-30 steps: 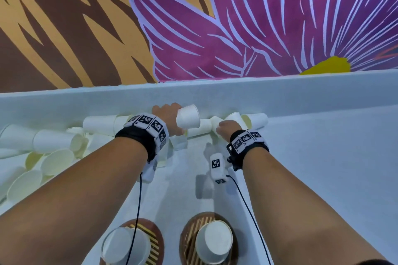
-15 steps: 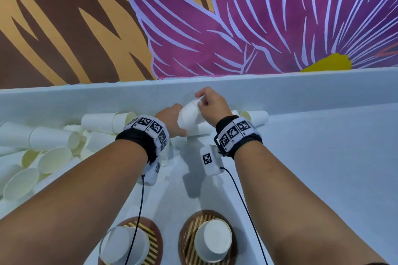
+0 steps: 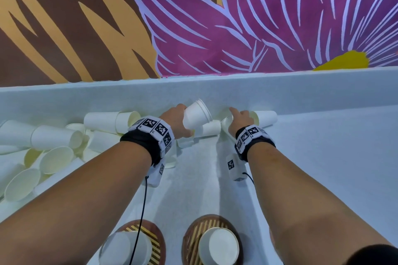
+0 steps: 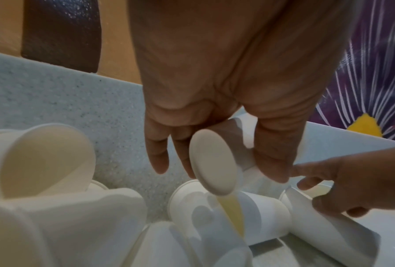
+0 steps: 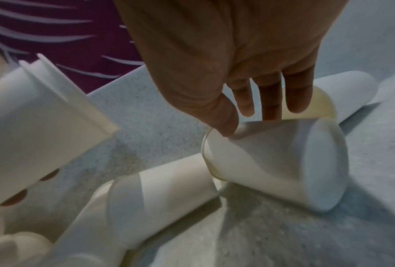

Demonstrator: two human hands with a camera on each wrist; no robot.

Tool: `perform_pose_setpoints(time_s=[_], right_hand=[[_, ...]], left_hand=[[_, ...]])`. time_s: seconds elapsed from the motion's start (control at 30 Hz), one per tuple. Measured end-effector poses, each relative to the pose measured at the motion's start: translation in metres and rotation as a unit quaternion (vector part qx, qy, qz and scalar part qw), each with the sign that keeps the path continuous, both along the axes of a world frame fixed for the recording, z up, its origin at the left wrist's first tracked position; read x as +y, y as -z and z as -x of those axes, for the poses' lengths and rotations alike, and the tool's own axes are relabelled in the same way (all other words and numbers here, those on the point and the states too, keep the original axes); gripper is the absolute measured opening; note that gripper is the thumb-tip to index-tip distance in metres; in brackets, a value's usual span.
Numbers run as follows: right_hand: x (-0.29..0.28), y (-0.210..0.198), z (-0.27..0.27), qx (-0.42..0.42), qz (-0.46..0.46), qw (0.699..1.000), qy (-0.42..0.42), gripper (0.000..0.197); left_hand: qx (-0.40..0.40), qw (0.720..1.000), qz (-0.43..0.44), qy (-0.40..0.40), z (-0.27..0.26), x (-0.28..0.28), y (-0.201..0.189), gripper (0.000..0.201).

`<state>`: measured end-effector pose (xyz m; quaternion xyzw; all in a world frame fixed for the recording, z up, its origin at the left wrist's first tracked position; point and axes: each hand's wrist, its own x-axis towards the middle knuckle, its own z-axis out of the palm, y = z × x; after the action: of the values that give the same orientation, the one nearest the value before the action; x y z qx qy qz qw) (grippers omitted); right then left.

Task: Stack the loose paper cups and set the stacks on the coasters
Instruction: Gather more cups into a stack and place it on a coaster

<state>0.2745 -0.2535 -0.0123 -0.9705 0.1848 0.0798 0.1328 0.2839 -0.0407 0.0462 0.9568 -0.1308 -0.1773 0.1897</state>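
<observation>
My left hand (image 3: 178, 120) grips a short stack of white paper cups (image 3: 197, 114) lifted and tilted, rims toward the back wall; the left wrist view shows its base (image 4: 212, 162) between fingers and thumb. My right hand (image 3: 239, 117) is down on the table, thumb and fingers pinching a loose cup (image 5: 272, 162) lying on its side, near its rim. Near me, the left coaster (image 3: 155, 241) and right coaster (image 3: 191, 241) each carry an upside-down cup stack (image 3: 218, 245).
Several loose cups (image 3: 53, 142) lie in a heap on the left of the pale table, and more lie under my hands. One cup (image 3: 266, 117) lies just right of my right hand. A low ledge (image 3: 301, 88) runs behind, under a painted wall.
Half a second ago my right hand was up at the stack held by my left hand. It has dropped down and right onto a cup lying on the table. The left hand stayed.
</observation>
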Motion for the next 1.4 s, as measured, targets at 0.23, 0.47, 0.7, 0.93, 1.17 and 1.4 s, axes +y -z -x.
perform_pose_setpoints(time_s=[0.23,0.47,0.7,0.93,1.17,1.4], right_hand=[[0.01,0.002,0.003,0.003,0.073,0.996,-0.049,0.037],[0.008,-0.055,-0.003,-0.151,0.026,0.988,0.0,0.011],[0.036,-0.08,0.003,-0.243,-0.117,0.962,-0.046,0.015],[0.014,-0.046,0.0,-0.179,-0.065,0.981,0.02,0.027],[-0.029,0.007,0.002,-0.012,-0.005,0.99,0.137,0.036],[-0.02,-0.005,0.0,-0.077,-0.034,0.983,0.163,0.056]], left_hand=[[0.018,0.999,-0.036,0.006,-0.001,0.006,0.003,0.074],[0.039,0.996,-0.08,0.014,0.0,0.009,0.0,0.071],[0.019,0.999,-0.033,0.003,0.006,-0.003,0.0,0.07],[0.02,1.0,0.0,-0.013,0.004,-0.006,0.001,0.073],[0.023,1.0,-0.011,-0.006,0.001,-0.005,0.005,0.07],[0.024,1.0,-0.018,-0.008,-0.002,-0.002,0.007,0.073]])
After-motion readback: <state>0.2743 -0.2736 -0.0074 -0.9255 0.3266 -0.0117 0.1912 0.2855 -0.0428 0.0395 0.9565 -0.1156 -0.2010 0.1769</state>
